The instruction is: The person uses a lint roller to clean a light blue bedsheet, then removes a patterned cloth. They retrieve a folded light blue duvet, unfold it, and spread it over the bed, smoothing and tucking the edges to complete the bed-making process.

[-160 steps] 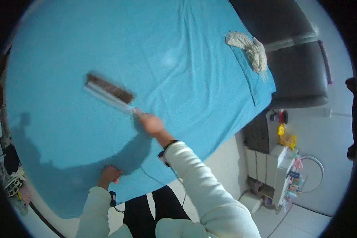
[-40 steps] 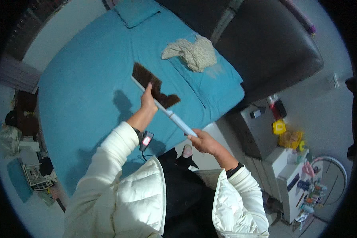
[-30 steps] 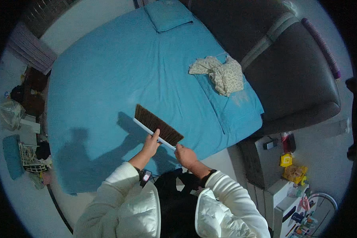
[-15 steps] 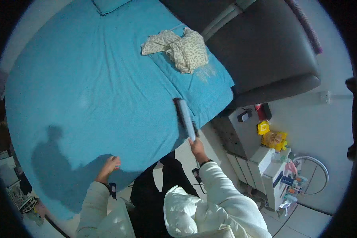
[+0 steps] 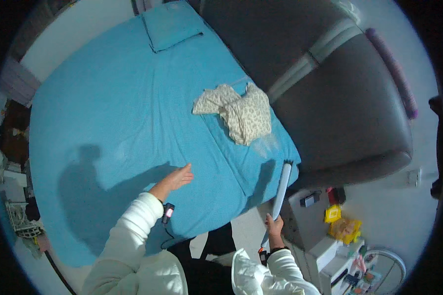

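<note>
On the bed [image 5: 108, 115], toward its near edge, is my left hand [image 5: 178, 177]; it is empty, the fingers stretched out. The patterned cloth [image 5: 248, 118] lies farther right, beside the headboard [image 5: 349, 98]. My right hand [image 5: 274, 224] is closed around the handle of the brush [image 5: 282, 189], which points away from me at the bed's near right corner, well apart from my left hand. Whether its bristles touch the sheet, I cannot tell.

Creased off-white sleeves [image 5: 131, 223] end at dark wristbands [image 5: 280, 249] above bare hands [image 5: 178, 179], with a small black device [image 5: 168, 213] and thin dark cable [image 5: 169, 240] on the left, a padded white jacket [image 5: 158, 276] and black trousers [image 5: 220, 242].
</note>
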Action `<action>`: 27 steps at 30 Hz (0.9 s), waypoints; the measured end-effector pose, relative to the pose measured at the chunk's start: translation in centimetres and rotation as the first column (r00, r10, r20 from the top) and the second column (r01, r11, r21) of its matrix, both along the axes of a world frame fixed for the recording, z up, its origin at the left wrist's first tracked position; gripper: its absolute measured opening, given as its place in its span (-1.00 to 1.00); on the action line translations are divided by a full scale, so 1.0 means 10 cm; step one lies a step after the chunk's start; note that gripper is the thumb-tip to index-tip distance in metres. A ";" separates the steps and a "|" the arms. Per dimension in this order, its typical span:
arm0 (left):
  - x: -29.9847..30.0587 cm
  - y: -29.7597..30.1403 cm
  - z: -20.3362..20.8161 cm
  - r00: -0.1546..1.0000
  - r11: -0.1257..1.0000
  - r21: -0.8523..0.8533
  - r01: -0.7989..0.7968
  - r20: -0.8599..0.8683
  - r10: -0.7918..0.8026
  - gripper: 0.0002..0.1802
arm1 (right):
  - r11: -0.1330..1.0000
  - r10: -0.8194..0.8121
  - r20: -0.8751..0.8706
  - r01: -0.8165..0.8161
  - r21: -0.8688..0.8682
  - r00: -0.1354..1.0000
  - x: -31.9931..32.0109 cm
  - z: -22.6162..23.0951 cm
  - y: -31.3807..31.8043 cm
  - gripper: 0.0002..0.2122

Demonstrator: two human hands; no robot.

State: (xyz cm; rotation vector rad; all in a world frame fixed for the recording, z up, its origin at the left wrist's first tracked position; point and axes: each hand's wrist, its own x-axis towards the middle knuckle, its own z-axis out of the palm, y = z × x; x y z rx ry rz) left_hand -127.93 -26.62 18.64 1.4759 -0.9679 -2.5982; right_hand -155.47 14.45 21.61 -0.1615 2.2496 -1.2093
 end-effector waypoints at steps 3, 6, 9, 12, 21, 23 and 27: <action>-0.83 -0.26 -0.07 1.000 0.989 -0.150 -0.004 0.006 0.005 -0.10 | 0.999 -0.022 0.053 0.024 -0.031 0.998 -0.73 -0.31 -0.48 -0.69; -1.64 -0.53 -0.18 0.992 0.992 -0.126 -0.031 0.116 0.046 0.09 | 0.982 0.039 -0.020 -0.042 -0.184 0.999 -1.36 -0.58 -0.94 -0.71; -2.28 -0.73 -0.36 0.943 0.978 -0.180 0.103 0.331 -0.039 0.23 | 0.978 0.192 -0.023 -0.193 -0.078 0.981 -1.81 -0.75 -1.22 -0.74; -2.70 -0.92 -0.63 0.875 0.948 -0.270 0.168 0.485 -0.018 0.20 | 0.942 0.336 -0.111 -0.336 0.020 0.935 -2.01 -0.90 -1.36 -0.82; -2.96 -0.90 -1.06 0.670 0.816 -0.395 -0.422 0.471 0.574 -0.25 | 0.994 -0.016 0.207 0.038 -0.101 0.978 -1.82 -1.08 -1.63 -0.63; -3.00 -0.91 -0.97 0.742 0.877 -0.297 -0.377 0.471 0.478 -0.38 | 0.958 -0.059 0.416 0.168 -0.231 0.908 -1.81 -0.90 -1.66 -0.67; -3.05 -1.01 -0.75 0.857 0.903 -0.293 -0.314 0.322 0.403 -0.34 | 0.985 0.154 0.209 -0.134 -0.105 0.966 -1.75 -0.48 -1.77 -0.70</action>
